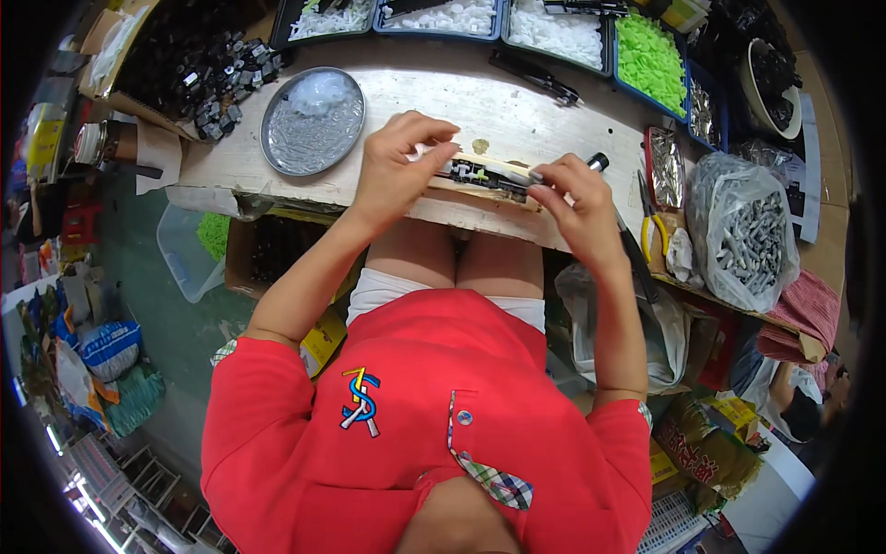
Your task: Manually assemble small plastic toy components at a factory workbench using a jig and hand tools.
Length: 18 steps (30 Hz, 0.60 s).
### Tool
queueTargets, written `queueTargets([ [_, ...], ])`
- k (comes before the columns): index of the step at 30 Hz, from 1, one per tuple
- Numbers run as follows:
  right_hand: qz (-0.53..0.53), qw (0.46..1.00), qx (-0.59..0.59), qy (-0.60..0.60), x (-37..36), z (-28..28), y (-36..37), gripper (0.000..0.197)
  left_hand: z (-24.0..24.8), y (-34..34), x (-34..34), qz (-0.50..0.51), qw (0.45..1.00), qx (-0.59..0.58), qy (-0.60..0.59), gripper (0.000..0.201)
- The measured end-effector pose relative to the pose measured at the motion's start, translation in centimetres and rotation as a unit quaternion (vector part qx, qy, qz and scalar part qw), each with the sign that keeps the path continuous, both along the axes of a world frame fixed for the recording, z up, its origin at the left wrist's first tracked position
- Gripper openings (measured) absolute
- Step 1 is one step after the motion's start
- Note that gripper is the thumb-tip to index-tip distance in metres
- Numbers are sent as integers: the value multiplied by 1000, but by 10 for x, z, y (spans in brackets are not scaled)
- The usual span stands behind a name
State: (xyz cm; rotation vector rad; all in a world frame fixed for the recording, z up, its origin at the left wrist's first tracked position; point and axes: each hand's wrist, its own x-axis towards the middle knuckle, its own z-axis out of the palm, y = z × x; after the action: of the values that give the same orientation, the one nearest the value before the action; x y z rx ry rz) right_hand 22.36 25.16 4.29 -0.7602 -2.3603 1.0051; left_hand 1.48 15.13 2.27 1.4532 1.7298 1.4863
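Near the front edge of the worktable, a slim black mechanism (484, 173) with small white, grey and green parts lies on a wooden strip (503, 195). My left hand (395, 171) is at its left end, thumb and forefinger closed around that end, which the fingers partly cover. At the other end, my right hand (581, 196) pinches the mechanism beside a grey piece on top. Just beyond the right hand shows the dark end of a cylindrical tool (598, 162); the wrist hides part of it. A round grey dish (268, 138) with clear, grease-like stuff stands left of my left hand.
Along the back stand trays of white parts (558, 42) and bright green parts (651, 65). A black tool (535, 76) lies before them. To the right are yellow-handled pliers (656, 235) and a plastic bag of grey metal parts (748, 231). Dark blocks (226, 88) are heaped at left.
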Motion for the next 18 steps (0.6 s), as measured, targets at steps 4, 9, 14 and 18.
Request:
queueTargets([
  [4, -31, 996, -34, -73, 9, -3, 8, 15, -10, 4, 16, -13, 977, 20, 210, 26],
  [9, 12, 994, -38, -104, 2, 3, 9, 13, -22, 8, 23, -6, 977, -15, 214, 27],
  [14, 34, 993, -16, -111, -3, 0, 10, 13, -21, 7, 25, -12, 976, -12, 215, 26],
  [18, 24, 994, -20, -104, -8, -1, 9, 15, -20, 6, 25, -16, 977, -15, 211, 26],
])
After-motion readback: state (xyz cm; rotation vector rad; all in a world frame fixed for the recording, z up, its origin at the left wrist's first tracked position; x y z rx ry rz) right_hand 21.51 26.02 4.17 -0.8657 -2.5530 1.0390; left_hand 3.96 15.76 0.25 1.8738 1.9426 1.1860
